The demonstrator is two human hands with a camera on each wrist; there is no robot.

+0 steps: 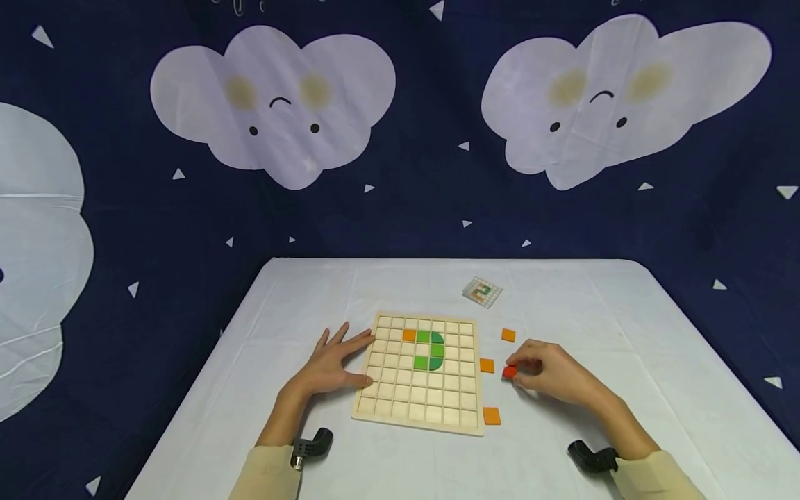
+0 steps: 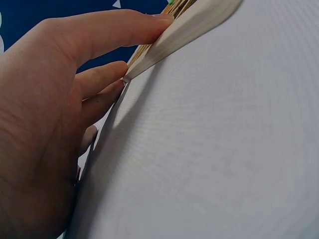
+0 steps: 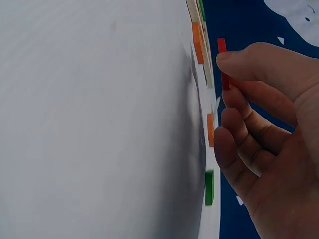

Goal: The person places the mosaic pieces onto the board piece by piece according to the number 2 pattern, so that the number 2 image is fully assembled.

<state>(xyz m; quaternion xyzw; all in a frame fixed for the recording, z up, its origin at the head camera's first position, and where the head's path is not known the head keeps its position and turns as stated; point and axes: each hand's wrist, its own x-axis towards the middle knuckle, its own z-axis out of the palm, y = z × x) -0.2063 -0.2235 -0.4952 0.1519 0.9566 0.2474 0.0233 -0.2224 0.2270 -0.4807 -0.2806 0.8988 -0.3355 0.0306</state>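
- Your right hand point(image 1: 553, 371) pinches the red piece point(image 1: 509, 372) between thumb and fingers, off the right side of the board point(image 1: 400, 399).
- The relation that matters most, as I judge it: the board lies to your left of that pinch, and the red piece sits at the board-facing end of your fingers, so nothing of your own hand stands between the two.
- The middle orange tile point(image 1: 487, 365) does stand between them, on the table point(image 1: 581, 305) just beside the board's right edge; a straight, low path left would probably brush it.
- In the right wrist view, the long thin side of the red piece runs about level with the table, and it seems held clear of the surface. You cannot tell its full outline, since your fingers cover part of it.
- Your right hand is the nearer one; your left hand point(image 1: 331, 364) is across the board, fingers spread and extended, touching its left edge and gripping no piece.
- Near your right hand are also the upper orange tile point(image 1: 509, 335), the lower orange tile point(image 1: 492, 416) by the board's near right corner, and a green block point(image 3: 209, 187) that only the right wrist view shows.
- On the board, the bare cell point(image 1: 422, 350) among the green pieces point(image 1: 437, 351) lies left of the red piece and slightly farther from you.
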